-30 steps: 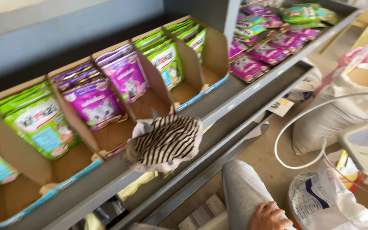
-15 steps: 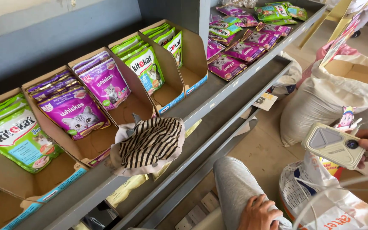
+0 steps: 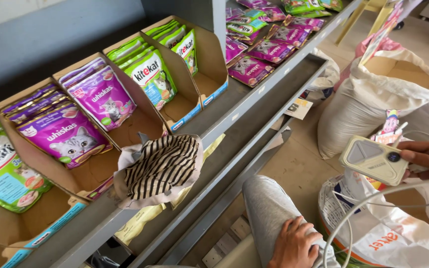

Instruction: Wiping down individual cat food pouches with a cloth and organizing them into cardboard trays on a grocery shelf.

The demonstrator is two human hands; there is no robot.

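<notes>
Here, the right hand [image 3: 425,156] at the right edge of the frame grips a cream-coloured handheld device [image 3: 373,159], fingers closed round its far end and the thumb resting near a dark round button on its face. A white cable [image 3: 373,198] loops down from it across the lower right. The left hand [image 3: 294,245], at the bottom centre, lies flat and loosely spread on a grey-trousered knee [image 3: 266,203], holding nothing; it is well apart from the device, below and to its left.

A striped cloth [image 3: 160,166] is draped over the front edge of the grey metal shelf [image 3: 254,99] in the middle of the frame, near neither hand. Behind it, cardboard trays [image 3: 194,74] hold purple and green pet-food pouches [image 3: 103,97]. An open sack [image 3: 373,94] stands at the upper right.

The right hand is cut off by the frame edge, so the wrist is out of sight. Where the cable ends cannot be made out, and the bag [image 3: 398,233] under it is only partly in view.
</notes>
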